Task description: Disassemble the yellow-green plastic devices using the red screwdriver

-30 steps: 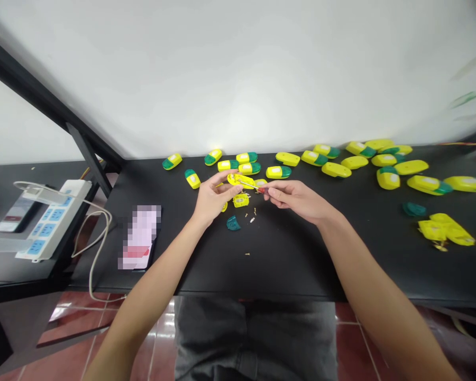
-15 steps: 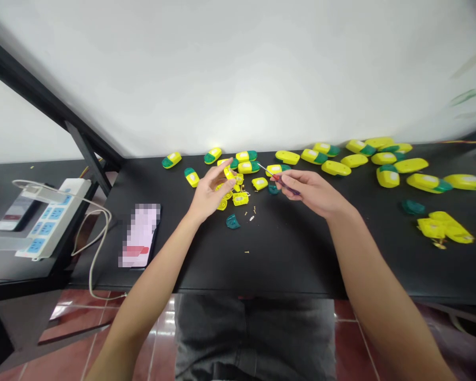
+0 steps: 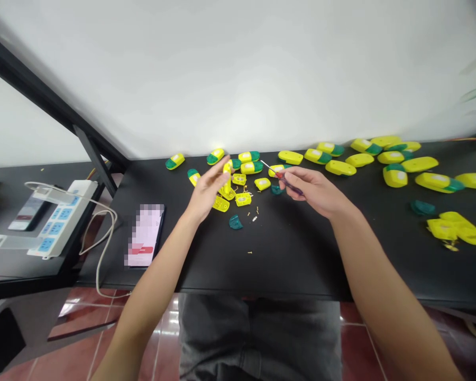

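My left hand (image 3: 207, 193) grips a yellow plastic casing (image 3: 227, 177) by its sides, tilted up above the table. In my right hand (image 3: 307, 188) is a screwdriver (image 3: 282, 175) with a dark red handle, its metal tip pointing up and left, apart from the casing. Below the left hand lie opened yellow shells (image 3: 221, 203). Beside them are a small yellow box-like part (image 3: 243, 199), a yellow cap (image 3: 262, 183) and a dark green cover (image 3: 235, 221). Small screws (image 3: 257, 210) are scattered nearby, with one screw (image 3: 249, 252) closer to the front edge.
Several yellow-and-green devices (image 3: 317, 155) line the back of the black table (image 3: 293, 254) by the wall. At right lie an opened yellow casing (image 3: 456, 228) and a green cover (image 3: 422, 207). To the left are a phone (image 3: 146, 235), a white cable (image 3: 103, 264) and a power strip (image 3: 63, 219).
The yellow casing in my left hand has turned more upright. My right hand still holds the screwdriver in much the same pose. The whole view has shifted slightly.
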Demonstrator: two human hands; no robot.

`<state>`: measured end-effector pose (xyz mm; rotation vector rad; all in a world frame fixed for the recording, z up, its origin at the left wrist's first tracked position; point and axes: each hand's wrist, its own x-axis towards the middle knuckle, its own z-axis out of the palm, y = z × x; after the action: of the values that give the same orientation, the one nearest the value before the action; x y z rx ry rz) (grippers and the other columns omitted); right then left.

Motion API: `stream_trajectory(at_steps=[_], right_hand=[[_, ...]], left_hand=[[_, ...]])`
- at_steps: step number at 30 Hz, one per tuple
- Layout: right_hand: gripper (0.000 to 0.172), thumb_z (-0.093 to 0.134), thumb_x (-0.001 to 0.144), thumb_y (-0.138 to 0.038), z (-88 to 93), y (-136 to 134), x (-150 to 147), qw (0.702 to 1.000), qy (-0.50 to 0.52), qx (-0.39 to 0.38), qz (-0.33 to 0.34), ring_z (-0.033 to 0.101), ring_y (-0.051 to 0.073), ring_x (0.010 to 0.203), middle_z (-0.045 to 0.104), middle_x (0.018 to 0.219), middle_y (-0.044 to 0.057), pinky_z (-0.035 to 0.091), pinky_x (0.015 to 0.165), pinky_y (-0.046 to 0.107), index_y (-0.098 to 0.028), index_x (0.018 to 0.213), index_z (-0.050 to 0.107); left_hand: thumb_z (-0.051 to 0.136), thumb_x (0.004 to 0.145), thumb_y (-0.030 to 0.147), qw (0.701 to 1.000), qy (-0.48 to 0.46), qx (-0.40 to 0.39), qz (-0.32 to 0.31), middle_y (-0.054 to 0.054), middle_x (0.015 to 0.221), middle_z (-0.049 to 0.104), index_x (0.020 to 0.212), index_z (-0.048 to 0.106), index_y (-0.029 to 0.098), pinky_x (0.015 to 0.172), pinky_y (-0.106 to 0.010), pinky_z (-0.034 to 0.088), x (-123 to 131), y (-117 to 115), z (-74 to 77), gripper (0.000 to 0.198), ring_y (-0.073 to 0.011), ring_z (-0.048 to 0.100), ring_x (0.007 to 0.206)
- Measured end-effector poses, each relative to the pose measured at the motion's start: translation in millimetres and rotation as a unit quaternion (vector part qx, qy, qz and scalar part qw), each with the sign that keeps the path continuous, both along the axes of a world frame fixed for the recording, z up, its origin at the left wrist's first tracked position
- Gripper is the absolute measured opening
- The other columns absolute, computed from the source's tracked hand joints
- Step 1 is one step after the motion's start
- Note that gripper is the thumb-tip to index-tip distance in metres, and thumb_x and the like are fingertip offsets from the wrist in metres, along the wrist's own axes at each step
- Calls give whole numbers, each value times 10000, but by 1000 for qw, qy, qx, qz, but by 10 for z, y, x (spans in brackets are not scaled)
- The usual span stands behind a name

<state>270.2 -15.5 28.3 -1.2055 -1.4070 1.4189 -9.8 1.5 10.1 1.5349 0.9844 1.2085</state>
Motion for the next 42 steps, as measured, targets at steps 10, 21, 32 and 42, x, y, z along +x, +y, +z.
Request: stream_trajectory(at_steps=[10, 21, 32, 42], right_hand=[[443, 740, 852, -597, 47, -54, -47, 999, -38, 18, 26, 360, 102, 597, 662, 853, 45, 328, 562, 307, -199, 1041, 790], [534, 654, 873, -662, 117, -92, -129, 985, -142, 85, 48, 531, 166, 682, 723, 812, 53, 411, 658, 331, -223, 1127, 822], [516, 651, 883, -642, 124, -89, -99, 986, -139, 84, 45, 490, 150, 650, 717, 813, 48, 380, 640, 325, -224, 1130, 828], [515, 647, 887, -651, 142, -95, -94, 983, -155, 80, 54, 527, 159, 682, 731, 827, 55, 414, 668, 329, -213, 1086, 832]], left_hand=[[725, 890, 588, 992, -111, -63, -1, -53, 1333, 710, 1332, 683, 336, 1033, -422, 552, -27, -5, 78, 510, -272, 677, 1246], [842, 827, 429, 990, -60, -71, -104, -79, 1400, 697, 1283, 719, 277, 1153, -449, 497, 92, -111, 50, 496, -275, 647, 1325], [844, 833, 397, 990, -62, -60, -108, -70, 1372, 715, 1264, 730, 289, 1134, -434, 523, 94, -116, 57, 458, -263, 670, 1298], [828, 847, 422, 992, -45, -45, -108, -89, 1375, 711, 1294, 718, 266, 1154, -439, 496, 98, -102, 43, 486, -271, 653, 1316]])
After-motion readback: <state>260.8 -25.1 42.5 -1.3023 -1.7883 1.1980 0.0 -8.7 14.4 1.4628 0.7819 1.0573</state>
